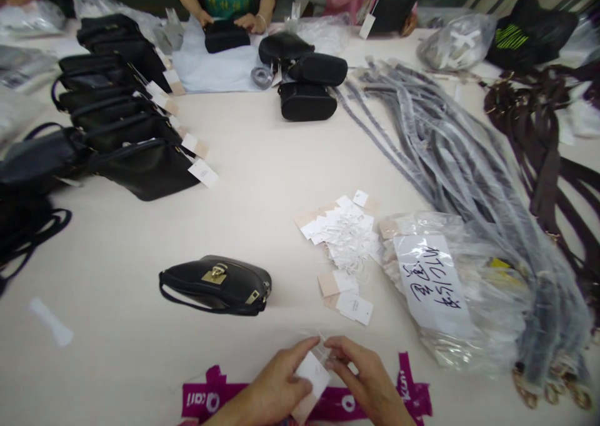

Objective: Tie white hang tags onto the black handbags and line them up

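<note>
Both hands working one hang tag: left hand pinching it, right hand fingering its string. Next probably calling for the near black bag.

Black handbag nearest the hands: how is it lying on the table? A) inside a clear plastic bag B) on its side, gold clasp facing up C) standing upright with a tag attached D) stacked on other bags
B: the black handbag lies alone on its side on the table, its gold clasp turned upward, up and left of the left hand and right hand, which hold a paper tag.
</note>
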The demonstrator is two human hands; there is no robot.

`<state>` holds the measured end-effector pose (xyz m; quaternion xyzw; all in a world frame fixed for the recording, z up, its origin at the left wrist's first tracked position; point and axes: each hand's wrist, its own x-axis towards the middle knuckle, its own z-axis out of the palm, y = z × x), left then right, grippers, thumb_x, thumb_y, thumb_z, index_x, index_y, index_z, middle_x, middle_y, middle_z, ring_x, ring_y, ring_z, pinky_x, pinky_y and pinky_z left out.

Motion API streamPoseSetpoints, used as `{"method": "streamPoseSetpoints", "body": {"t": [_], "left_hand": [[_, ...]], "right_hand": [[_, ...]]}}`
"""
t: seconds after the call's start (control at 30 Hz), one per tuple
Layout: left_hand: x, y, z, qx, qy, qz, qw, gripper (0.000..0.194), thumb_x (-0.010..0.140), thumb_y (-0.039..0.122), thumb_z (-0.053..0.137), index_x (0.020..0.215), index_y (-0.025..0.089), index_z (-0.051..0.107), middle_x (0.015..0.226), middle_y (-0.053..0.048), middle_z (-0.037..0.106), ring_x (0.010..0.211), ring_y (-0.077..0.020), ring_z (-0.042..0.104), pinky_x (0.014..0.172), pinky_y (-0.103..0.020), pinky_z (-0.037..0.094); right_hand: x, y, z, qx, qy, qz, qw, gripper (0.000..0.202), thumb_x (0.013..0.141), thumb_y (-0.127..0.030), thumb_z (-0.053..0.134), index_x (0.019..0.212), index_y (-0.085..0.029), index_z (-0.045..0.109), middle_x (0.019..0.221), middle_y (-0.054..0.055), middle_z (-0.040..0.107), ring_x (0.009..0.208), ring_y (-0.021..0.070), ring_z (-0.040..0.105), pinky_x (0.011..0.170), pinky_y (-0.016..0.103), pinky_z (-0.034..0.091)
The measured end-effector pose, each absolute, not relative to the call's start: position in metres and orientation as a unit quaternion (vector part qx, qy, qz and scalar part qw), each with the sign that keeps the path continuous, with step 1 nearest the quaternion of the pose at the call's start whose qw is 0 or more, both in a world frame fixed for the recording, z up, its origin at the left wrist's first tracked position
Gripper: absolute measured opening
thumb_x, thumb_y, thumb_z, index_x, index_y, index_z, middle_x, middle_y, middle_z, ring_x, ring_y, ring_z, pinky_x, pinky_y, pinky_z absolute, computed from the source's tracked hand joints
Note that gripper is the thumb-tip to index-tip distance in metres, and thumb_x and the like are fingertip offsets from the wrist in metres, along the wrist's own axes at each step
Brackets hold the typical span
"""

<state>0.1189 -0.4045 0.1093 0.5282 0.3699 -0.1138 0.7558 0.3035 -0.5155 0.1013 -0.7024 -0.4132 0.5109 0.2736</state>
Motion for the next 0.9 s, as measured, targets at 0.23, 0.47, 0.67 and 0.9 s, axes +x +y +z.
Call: {"method": "streamPoseSetpoints", "body": {"t": [0.23, 0.47, 0.67, 0.9], "left_hand": [[0.118, -0.412, 0.102, 0.477, 0.392, -0.069, 0.784, 0.082, 0.064, 0.004, 0.048, 0.145, 0.019, 0.045, 0.144, -0.005, 0.056, 0.121, -0.0242, 0.056, 0.104, -0.036, 0.043], [0.115, -0.415, 0.098, 0.449, 0.409, -0.059, 0.792, 0.076, 0.065, 0.006, 0.049, 0.14, 0.021, 0.052, 0.12, -0.004, 0.07, 0.079, -0.0175, 0.064, 0.066, -0.027, 0.048], [0.109, -0.409, 0.101, 0.472, 0.406, -0.035, 0.782, 0.06, 0.064, 0.007, 0.049, 0.12, 0.021, 0.066, 0.115, -0.001, 0.071, 0.1, -0.0207, 0.063, 0.089, -0.031, 0.047], [0.109, -0.406, 0.104, 0.523, 0.417, -0.022, 0.743, 0.057, 0.076, 0.009, 0.048, 0.131, 0.021, 0.059, 0.132, -0.005, 0.064, 0.124, -0.0247, 0.056, 0.11, -0.04, 0.037]], "right_hand": [[0.296, -0.512, 0.103, -0.734, -0.316, 0.513, 0.315, 0.014, 0.083, -0.035, 0.064, 0.088, -0.022, 0.061, 0.071, -0.001, 0.068, 0.066, 0.018, 0.064, 0.064, 0.025, 0.049], [0.302, -0.52, 0.094, -0.782, -0.416, 0.412, 0.216, 0.023, 0.091, -0.043, 0.052, 0.079, -0.026, 0.061, 0.069, -0.001, 0.07, 0.065, 0.0186, 0.065, 0.062, 0.026, 0.049], [0.347, -0.548, 0.072, -0.899, -0.35, 0.235, 0.118, 0.03, 0.09, -0.048, 0.043, 0.086, -0.027, 0.064, 0.082, 0.011, 0.075, 0.066, 0.0296, 0.067, 0.057, 0.038, 0.046], [0.34, -0.54, 0.082, -0.883, -0.298, 0.276, 0.235, 0.05, 0.089, -0.061, 0.041, 0.098, -0.021, 0.068, 0.113, 0.017, 0.069, 0.107, 0.0353, 0.063, 0.091, 0.049, 0.05]]}}
